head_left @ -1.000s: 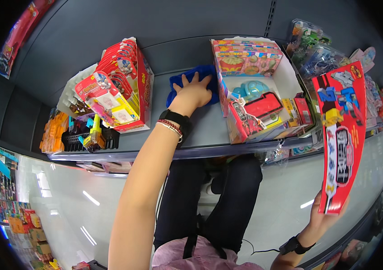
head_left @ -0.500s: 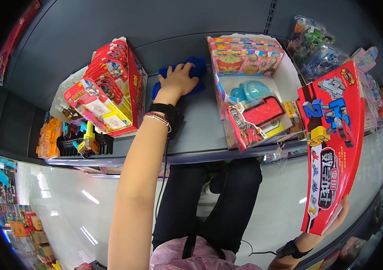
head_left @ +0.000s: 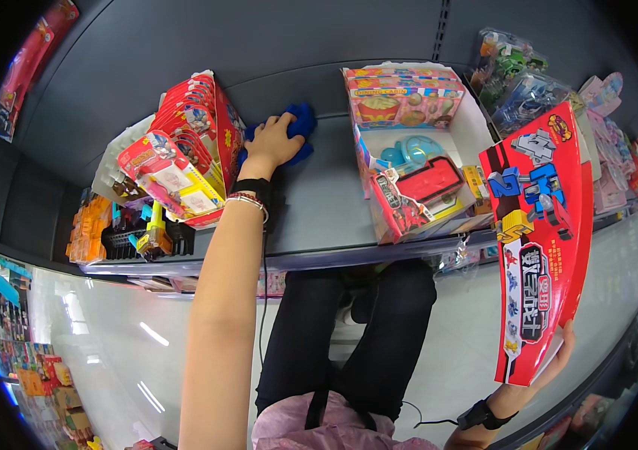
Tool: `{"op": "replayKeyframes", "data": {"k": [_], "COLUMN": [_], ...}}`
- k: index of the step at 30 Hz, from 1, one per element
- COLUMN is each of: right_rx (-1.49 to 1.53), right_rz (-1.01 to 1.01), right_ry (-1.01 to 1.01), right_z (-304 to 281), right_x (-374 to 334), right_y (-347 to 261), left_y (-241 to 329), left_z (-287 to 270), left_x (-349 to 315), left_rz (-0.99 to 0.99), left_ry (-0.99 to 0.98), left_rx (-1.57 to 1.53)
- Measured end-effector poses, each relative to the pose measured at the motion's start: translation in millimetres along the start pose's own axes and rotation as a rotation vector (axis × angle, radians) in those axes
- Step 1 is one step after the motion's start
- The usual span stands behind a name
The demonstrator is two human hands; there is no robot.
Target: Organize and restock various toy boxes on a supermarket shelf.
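Note:
My left hand [head_left: 273, 143] is pressed down on a crumpled blue cloth [head_left: 302, 122] on the dark grey shelf, its fingers bent over the fabric. Part of the cloth is hidden under the palm. At the right, my right hand [head_left: 551, 369] grips the lower end of a tall red cardboard panel [head_left: 565, 251] printed with toy robots, held upright in front of the shelf's edge. Its fingers are partly behind the cardboard.
Left of the cloth stands a display box of red carded toys [head_left: 188, 161], beside orange toys [head_left: 88, 229]. On the right, an open carton [head_left: 476, 139] holds pink boxes and a blue toy. Blister-packed toys [head_left: 525, 97] lie beyond it. A dark cable hangs along my left forearm.
My left hand has slid the blue cloth leftward along the shelf, closer to the red carded toys. The red panel has shifted slightly left in view, still in my right hand.

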State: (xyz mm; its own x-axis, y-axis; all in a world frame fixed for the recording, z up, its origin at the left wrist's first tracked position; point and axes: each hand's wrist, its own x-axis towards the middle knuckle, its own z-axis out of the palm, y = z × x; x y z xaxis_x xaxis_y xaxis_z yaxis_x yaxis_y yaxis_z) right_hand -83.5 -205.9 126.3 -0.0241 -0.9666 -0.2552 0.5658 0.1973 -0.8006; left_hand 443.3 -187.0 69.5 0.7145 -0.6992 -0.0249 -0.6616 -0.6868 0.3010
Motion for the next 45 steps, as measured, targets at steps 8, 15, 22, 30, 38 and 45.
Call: {"op": "replayKeyframes", "data": {"k": [8, 15, 22, 30, 38, 45], "right_rx": [-0.065, 0.150, 0.081, 0.087, 0.098, -0.113], "right_rz": [-0.158, 0.081, 0.011, 0.052, 0.138, -0.072], "right_ry": [-0.024, -0.234, -0.147, -0.204, -0.186, -0.048], "right_z": [-7, 6, 22, 7, 20, -7], "right_x": [-12, -29, -49, -31, -34, -17], "right_y": [4, -2, -2, 9, 11, 20], "left_y": [18, 20, 5, 27, 28, 26], "left_z": [-10, 1, 7, 15, -1, -4], "left_x": [-34, -109, -182, -169, -79, -36], "left_rz": [-0.158, -0.081, 0.127, 0.057, -0.097, -0.127], "left_ry": [-0.078, -0.074, 0.088, 0.071, -0.015, -0.046], "left_rx": [0.017, 0.024, -0.022, 0.154, 0.076, 0.146]}}
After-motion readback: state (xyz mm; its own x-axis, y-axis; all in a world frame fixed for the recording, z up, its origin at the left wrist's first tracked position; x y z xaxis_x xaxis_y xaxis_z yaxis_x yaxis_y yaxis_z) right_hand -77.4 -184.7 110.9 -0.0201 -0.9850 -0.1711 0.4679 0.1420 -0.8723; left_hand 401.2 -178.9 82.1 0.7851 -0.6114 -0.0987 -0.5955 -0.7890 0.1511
